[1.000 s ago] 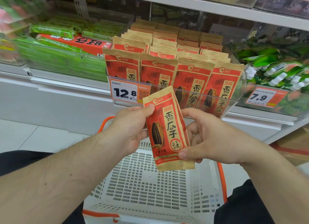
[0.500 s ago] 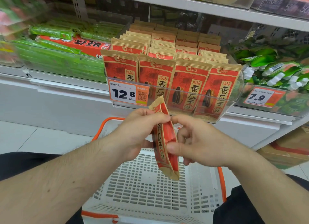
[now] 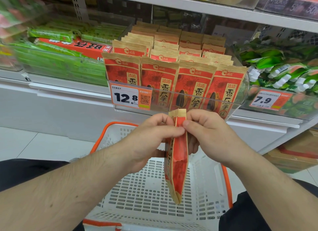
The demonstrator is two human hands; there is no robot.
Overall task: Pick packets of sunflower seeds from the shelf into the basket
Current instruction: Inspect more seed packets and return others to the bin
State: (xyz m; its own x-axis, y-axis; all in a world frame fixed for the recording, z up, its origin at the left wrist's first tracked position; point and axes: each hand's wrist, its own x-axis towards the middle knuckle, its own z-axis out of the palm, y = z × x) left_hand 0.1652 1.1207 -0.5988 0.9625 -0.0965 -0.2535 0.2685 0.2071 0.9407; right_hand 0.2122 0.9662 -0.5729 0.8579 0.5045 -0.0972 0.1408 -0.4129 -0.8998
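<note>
A red and tan packet of sunflower seeds (image 3: 178, 165) hangs edge-on above the white basket (image 3: 146, 193), which has an orange rim. My left hand (image 3: 149, 139) pinches the packet near its top from the left. My right hand (image 3: 206, 132) pinches the same top edge from the right. Several rows of identical packets (image 3: 173, 75) stand upright in a clear shelf bin just behind my hands. The basket shows only its slotted white floor and walls.
A price tag reading 12.8 (image 3: 127, 97) is clipped to the bin front, and another reading 7.9 (image 3: 265, 100) sits to the right. Green snack packs (image 3: 56, 58) fill the left bin, green bottles (image 3: 284, 70) the right. Cardboard boxes (image 3: 297, 153) sit on the floor at the right.
The packet has turned from face-on to edge-on and now hangs vertically over the basket. Both hands moved up to pinch its top edge.
</note>
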